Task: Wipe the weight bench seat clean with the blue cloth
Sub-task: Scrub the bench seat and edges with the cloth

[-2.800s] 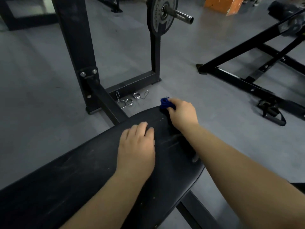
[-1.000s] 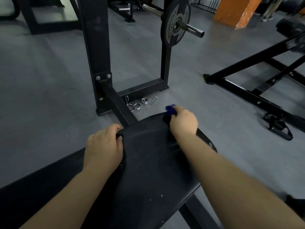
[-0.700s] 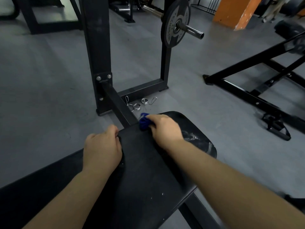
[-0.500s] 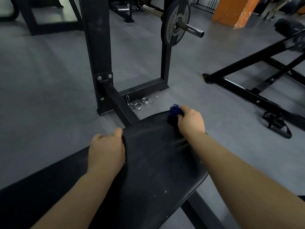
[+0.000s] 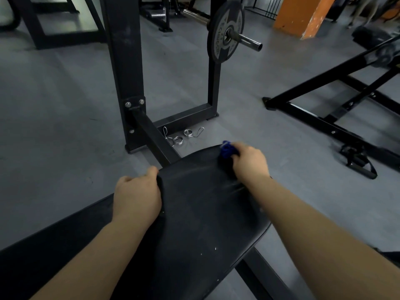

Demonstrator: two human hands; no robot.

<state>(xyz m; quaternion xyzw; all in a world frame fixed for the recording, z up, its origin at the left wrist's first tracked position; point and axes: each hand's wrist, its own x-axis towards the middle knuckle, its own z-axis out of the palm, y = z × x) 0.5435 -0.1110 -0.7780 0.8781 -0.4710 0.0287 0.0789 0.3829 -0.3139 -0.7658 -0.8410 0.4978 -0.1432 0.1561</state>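
Right hand (image 5: 251, 162) balls blue cloth (image 5: 226, 149) at far right seat (image 5: 194, 213) corner; left hand (image 5: 138, 195) clamps left edge (seat's length runs back toward them).

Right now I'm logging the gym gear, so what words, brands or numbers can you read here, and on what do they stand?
Weight plate: raised lettering runs around its face, too blurred to read with confidence; a small number near the hub is also unclear.
Bench seat, blue cloth, orange pillar: no text visible.
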